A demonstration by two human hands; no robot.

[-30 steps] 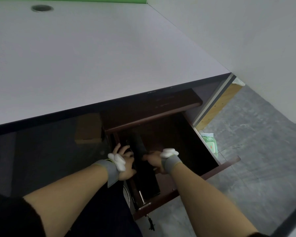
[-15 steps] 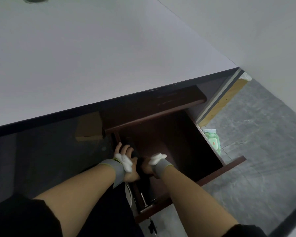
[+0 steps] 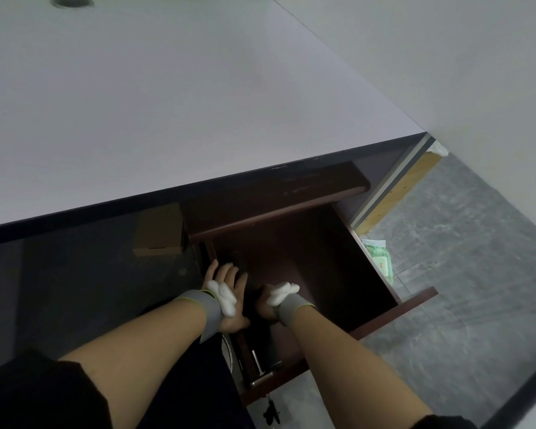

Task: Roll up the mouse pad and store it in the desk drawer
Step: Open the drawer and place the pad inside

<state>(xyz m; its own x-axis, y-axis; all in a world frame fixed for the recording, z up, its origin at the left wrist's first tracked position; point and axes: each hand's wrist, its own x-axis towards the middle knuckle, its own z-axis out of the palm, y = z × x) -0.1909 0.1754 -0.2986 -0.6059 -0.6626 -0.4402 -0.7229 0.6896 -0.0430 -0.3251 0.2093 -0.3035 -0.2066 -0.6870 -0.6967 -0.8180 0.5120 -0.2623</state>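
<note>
Landmark: the drawer [image 3: 393,314], dark reddish wood, pulled out from under your desk [image 3: 167,103].
Pad: your rolled black pad [image 3: 250,300] lies inside the drawer at its left side, running front to back; it is dark against dark wood, so its far end is hard to make out.
Left hand: your left hand [image 3: 226,292] sits over the drawer's left edge, fingers [image 3: 229,272] spread and laid across the roll's left flank, thumb under the near end. It presses on the pad more than it wraps it.
Right hand: your right hand [image 3: 268,300] is on the roll's right side, inside the drawer, fingers curled down out of sight; you seem to grip the pad, but how firmly I cannot tell.
Wrists: grey bands [image 3: 209,311] with white markers on both, just in front of the drawer's middle.
Drawer front: the front panel angles toward the floor at your right; a metal fitting [image 3: 257,363] shows at the near left corner.
Beside drawer: a brown box [image 3: 158,232] sits under the desk to the drawer's left; a green packet [image 3: 381,261] lies on the grey floor [image 3: 461,289] just right of the drawer's side wall.
</note>
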